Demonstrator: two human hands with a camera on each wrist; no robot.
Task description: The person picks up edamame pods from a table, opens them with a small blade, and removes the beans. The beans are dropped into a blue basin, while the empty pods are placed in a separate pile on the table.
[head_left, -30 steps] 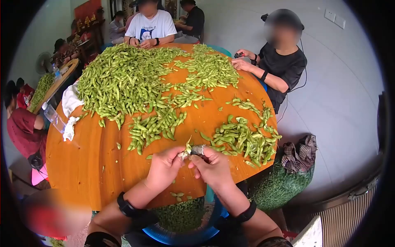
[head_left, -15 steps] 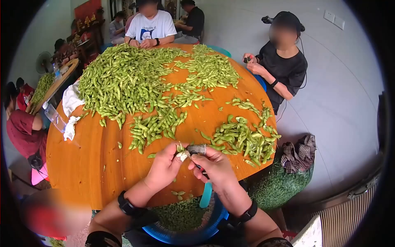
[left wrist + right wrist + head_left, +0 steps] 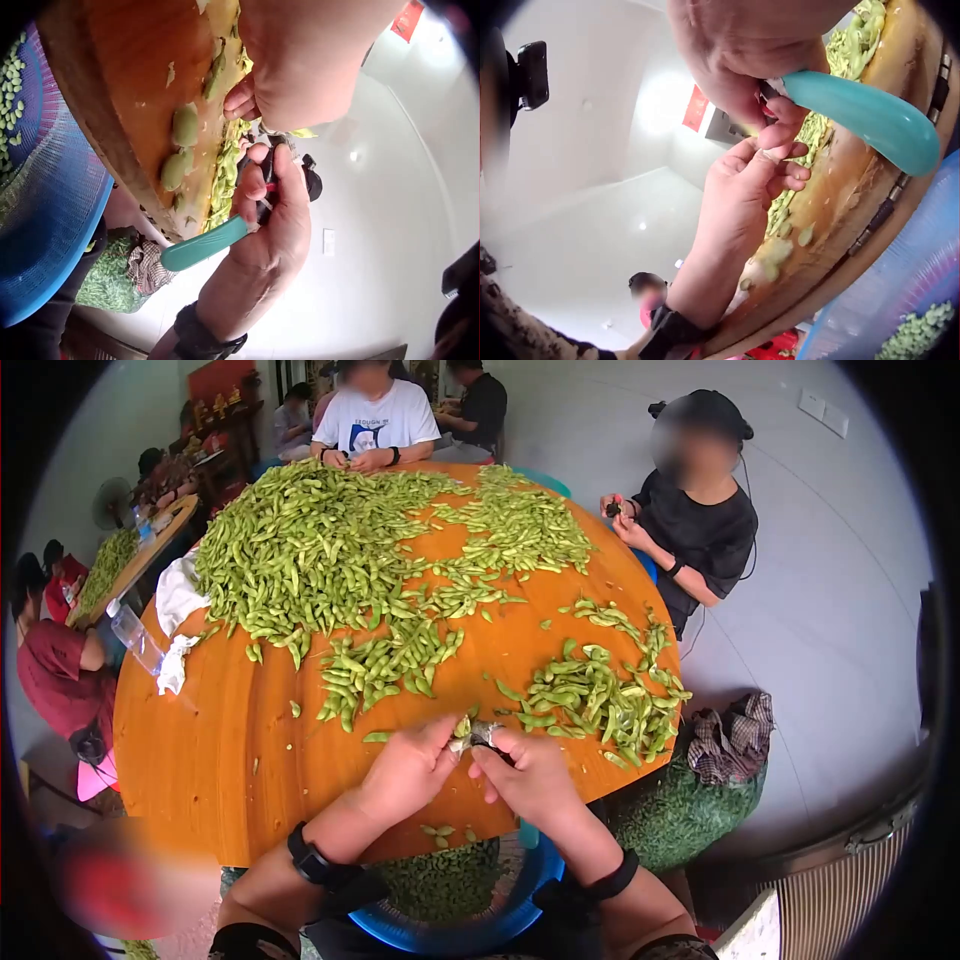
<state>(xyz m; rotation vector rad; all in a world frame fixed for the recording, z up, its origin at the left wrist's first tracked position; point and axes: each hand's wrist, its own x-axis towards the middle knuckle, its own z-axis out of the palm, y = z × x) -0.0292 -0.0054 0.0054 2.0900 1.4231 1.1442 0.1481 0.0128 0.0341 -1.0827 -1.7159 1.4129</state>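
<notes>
Over the near table edge, my left hand [image 3: 405,770] pinches a green soybean pod [image 3: 463,727] between thumb and fingers. Meeting it fingertip to fingertip, my right hand [image 3: 530,775] grips a tool with a curved teal handle [image 3: 866,120]. That handle sticks out below the palm; fingers hide most of the tool's dark working end, so I cannot tell its kind. A grey wrapping [image 3: 484,732] covers a right fingertip. Loose shelled beans [image 3: 180,146] lie on the wood beneath the hands.
A large heap of pods [image 3: 310,550] covers the far left of the round table [image 3: 200,760]. Smaller piles [image 3: 600,700] lie nearer. Below the edge stands a blue basin [image 3: 548,870] holding shelled beans. A full sack [image 3: 690,815] is at right. Other people sit around.
The pod at my fingertips has turned, its long upright tip no longer showing. Both hands stay together, and the teal handle has shifted. The person at right has lifted their hands from the table.
</notes>
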